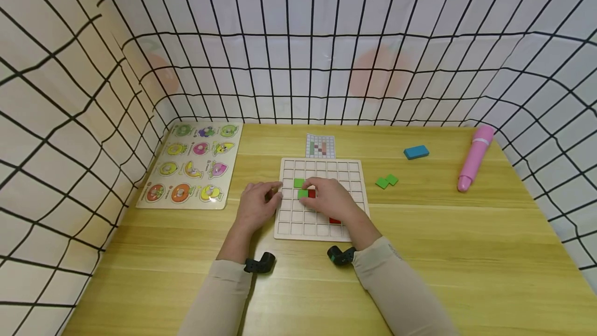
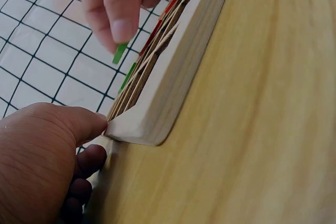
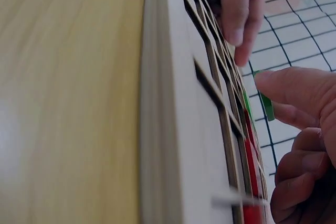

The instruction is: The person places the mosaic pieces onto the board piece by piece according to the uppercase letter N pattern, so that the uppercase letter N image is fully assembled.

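A pale square grid board point(image 1: 291, 228) lies on the table. My right hand point(image 1: 332, 198) is over it, pinching a green square tile point(image 3: 269, 107) between thumb and index finger. The held tile hangs tilted just above the board in the left wrist view. Another green tile point(image 1: 299, 183) sits in a cell, with a red tile point(image 1: 311, 193) partly hidden by my right hand and more red point(image 1: 335, 220) near my wrist. My left hand point(image 1: 256, 205) touches the board's left edge with its thumb and index fingertips; its other fingers bend loosely.
A small printed grid card point(image 1: 320, 146) lies behind the board. Two loose green tiles point(image 1: 382, 183) lie to the right, with a blue block point(image 1: 416, 152) and a pink pen-shaped object point(image 1: 475, 158) beyond. A fruit picture board point(image 1: 188, 167) lies left, and black wire mesh point(image 1: 289, 45) surrounds the table.
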Available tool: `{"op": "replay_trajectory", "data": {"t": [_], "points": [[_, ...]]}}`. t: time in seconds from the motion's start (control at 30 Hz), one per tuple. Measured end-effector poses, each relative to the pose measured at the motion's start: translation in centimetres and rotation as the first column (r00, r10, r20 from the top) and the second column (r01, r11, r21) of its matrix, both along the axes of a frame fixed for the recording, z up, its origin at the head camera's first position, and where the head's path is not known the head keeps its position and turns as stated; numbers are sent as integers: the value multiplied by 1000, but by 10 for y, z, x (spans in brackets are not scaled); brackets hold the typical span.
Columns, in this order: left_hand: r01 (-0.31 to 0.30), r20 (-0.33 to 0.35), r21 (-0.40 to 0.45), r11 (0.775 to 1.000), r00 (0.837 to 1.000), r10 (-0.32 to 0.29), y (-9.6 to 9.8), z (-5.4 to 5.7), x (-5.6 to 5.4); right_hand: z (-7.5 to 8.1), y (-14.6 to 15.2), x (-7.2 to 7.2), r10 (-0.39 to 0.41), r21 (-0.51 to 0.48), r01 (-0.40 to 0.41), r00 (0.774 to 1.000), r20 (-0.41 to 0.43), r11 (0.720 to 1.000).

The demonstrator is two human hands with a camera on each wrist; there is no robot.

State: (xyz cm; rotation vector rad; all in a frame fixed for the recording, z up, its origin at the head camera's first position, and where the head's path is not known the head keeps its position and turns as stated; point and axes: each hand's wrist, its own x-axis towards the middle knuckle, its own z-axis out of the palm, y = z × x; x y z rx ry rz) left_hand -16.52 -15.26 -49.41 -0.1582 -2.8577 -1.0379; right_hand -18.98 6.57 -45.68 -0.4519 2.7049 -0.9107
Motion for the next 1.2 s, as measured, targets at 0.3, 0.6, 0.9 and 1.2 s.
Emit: {"op": "replay_trajectory", "data": {"t": [0.3, 0.6, 0.9, 1.2], "points": [[6, -11, 7, 1000, 1000, -6, 0, 0, 0, 2, -13, -4, 10, 114, -6, 999, -38, 993], [3, -13, 3, 1000, 1000, -3, 1, 1, 0, -2, -15, -6, 2, 115, 4, 998, -56, 993], [2, -7, 5, 1000, 1000, -2, 1, 1, 1, -1, -16, -6, 16, 121, -8, 998, -62, 993], [1, -14, 10, 1000, 1000, -1, 1, 0, 1, 5, -10, -3, 5, 118, -1, 999, -35, 993]]}}
